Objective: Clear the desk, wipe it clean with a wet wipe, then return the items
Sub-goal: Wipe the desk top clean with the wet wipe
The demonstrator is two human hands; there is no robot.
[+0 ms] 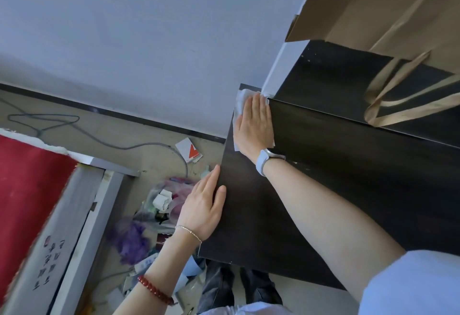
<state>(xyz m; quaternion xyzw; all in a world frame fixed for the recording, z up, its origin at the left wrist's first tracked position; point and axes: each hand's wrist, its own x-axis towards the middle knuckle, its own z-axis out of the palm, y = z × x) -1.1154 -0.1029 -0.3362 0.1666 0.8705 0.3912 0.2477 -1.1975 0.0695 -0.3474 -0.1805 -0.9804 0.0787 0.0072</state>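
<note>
Right hand (255, 125), flat and open, presses the wet wipe (241, 102) into the desk (348, 178) corner — left hand (204, 205), open, braces the edge; best wiped in overlapping strokes.

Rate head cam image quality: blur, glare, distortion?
Head view: tilted wide-angle frame; motion smear on the red-and-grey panel at left; even daylight, soft sheen on the dark wood-grain desk; right hand on the white wet wipe and left hand stay sharp.
</note>
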